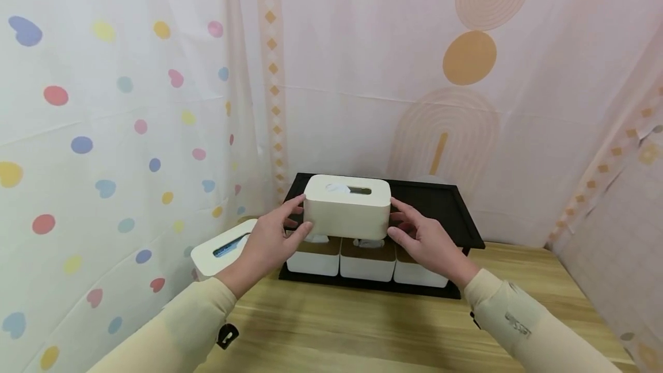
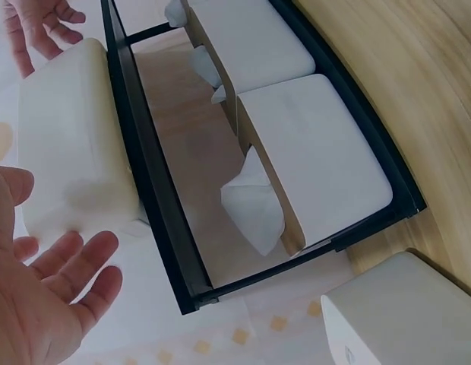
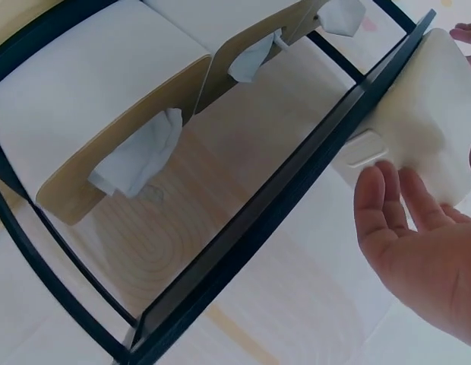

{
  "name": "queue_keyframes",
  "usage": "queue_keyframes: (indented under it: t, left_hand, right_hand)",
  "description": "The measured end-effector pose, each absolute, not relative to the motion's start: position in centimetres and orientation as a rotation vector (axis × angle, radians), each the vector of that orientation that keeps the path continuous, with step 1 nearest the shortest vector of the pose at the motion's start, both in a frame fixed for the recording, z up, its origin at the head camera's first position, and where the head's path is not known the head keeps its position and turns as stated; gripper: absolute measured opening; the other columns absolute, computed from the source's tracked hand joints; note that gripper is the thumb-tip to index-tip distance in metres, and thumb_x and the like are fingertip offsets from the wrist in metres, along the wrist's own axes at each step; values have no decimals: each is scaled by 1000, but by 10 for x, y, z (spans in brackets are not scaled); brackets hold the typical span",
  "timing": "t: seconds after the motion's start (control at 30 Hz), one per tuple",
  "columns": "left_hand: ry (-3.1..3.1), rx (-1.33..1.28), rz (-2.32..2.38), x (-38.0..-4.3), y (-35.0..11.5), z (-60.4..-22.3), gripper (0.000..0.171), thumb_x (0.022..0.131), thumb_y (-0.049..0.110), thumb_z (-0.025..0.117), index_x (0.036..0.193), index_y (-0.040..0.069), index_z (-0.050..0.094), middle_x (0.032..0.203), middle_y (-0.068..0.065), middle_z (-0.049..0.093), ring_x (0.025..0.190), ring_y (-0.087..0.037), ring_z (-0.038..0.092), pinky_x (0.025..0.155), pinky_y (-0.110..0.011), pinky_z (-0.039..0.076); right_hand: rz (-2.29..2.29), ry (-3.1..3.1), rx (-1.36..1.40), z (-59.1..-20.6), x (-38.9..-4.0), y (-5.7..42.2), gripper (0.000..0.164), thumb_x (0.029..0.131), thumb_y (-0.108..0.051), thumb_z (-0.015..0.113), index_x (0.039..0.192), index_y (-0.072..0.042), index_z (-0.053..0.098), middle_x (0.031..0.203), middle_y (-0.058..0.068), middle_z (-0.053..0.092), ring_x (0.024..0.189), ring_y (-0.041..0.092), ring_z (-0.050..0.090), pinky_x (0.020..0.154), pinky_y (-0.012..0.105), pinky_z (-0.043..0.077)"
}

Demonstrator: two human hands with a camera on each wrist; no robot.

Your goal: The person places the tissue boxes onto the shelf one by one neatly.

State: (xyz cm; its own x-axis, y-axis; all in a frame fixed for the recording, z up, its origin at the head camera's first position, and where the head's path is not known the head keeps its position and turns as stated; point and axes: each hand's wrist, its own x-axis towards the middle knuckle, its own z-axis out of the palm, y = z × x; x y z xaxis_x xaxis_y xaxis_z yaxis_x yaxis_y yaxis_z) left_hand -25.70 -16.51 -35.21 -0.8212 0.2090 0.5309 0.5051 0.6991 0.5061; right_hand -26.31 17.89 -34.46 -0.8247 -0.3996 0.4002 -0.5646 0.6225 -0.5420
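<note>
A cream tissue box [image 1: 348, 212] with an oval slot and a bit of white tissue sits at the front left of a black rack's top shelf [image 1: 430, 206]. My left hand [image 1: 269, 243] is at its left end, thumb near the front corner, fingers spread and relaxed. At the opposite end, my right hand [image 1: 432, 246] has its fingertips against the box, fingers loosely extended. In the right wrist view, those fingertips meet the box's lower end beside a small raised tab [image 3: 365, 148]. Both palms stand off the box.
Three white tissue boxes with wood-brown lids [image 1: 366, 261] stand side by side on the rack's lower level, tissues poking out. Left of the rack is another white tissue box [image 1: 207, 255], blue showing in its slot. The wooden table [image 1: 331, 332] meets patterned curtains [image 1: 352, 73] behind.
</note>
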Motion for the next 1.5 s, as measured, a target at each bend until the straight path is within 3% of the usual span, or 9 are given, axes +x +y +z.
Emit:
queue_keyframes:
  t: [0.17,0.27,0.37,0.47,0.57,0.97,1.2,1.5]
  left_hand:
    - [-2522,-508,-1081,-267,-171,-350,61,109,34,65,164,16,44,144,-18,67,101,-25,77,77,-35,60]
    - [-2552,-470,-1154,-274,-178,-347,59,112,41,55,166,19,41,152,-20,62,106,-29,75,84,-41,60]
    - [-2558,-457,-1175,-279,-187,-345,57,115,44,45,166,18,41,157,-21,58,121,-38,70,98,-53,59]
    - [-2547,-477,-1190,-282,-196,-346,57,118,44,35,166,15,41,162,-20,53,141,-43,59,115,-61,48]
    - [-2533,-517,-1231,-284,-202,-347,59,119,43,27,166,11,39,165,-22,48,151,-45,47,122,-63,40]
    - [-2489,-503,-1258,-286,-209,-350,62,118,44,18,165,10,40,158,-28,53,139,-51,59,114,-64,48]
    - [-2466,-493,-1206,-283,-212,-351,64,118,46,18,164,10,43,157,-27,55,141,-49,57,117,-65,45]
    - [-2587,-421,-1113,-277,-226,-351,64,117,50,26,167,11,36,160,-26,53,145,-50,53,117,-67,44]
  right_hand:
    - [1011,-2636,816,-345,-271,170,68,110,-26,63,169,-14,32,148,17,67,111,24,73,89,40,60]
    - [1011,-2643,815,-345,-278,161,67,110,-27,62,169,-13,32,148,18,66,111,25,73,89,42,60]
    - [1034,-2667,813,-344,-284,151,69,110,-28,62,170,-14,29,150,18,65,114,27,72,90,44,60]
    - [1063,-2690,815,-342,-288,142,72,110,-28,62,171,-15,26,152,19,63,119,30,71,93,46,60]
    - [1082,-2704,810,-341,-292,136,73,111,-27,61,172,-16,23,153,19,62,122,31,70,96,48,60]
    - [1118,-2706,818,-341,-293,125,74,110,-27,62,172,-16,23,152,18,63,125,31,69,101,50,59]
    - [1129,-2709,851,-338,-290,122,72,111,-27,61,171,-15,25,152,18,63,130,32,68,103,51,58]
    - [1118,-2695,937,-347,-276,120,71,110,-25,63,171,-14,27,150,12,65,109,18,70,83,30,58]
